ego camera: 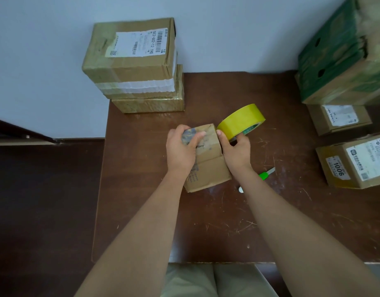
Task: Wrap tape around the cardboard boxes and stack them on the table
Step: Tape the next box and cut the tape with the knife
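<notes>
Left hand [180, 150] gripping small cardboard box [208, 166], right hand [236, 150] holding upright tape roll [240, 121]

A green-handled cutter [266, 173] lies on the scratched brown tabletop, near its right half; behind stands a pale wall [45, 61]; dark wooden flooring [41, 200] spreads to the left; khaki trousers [216, 279] show at the bottom edge.

This looks like a small packing corner in a home or a back room. A scratched brown table [206, 221] stands against a plain white wall [45, 61], and cardboard boxes with shipping labels [139, 42] are stacked along both sides.
</notes>
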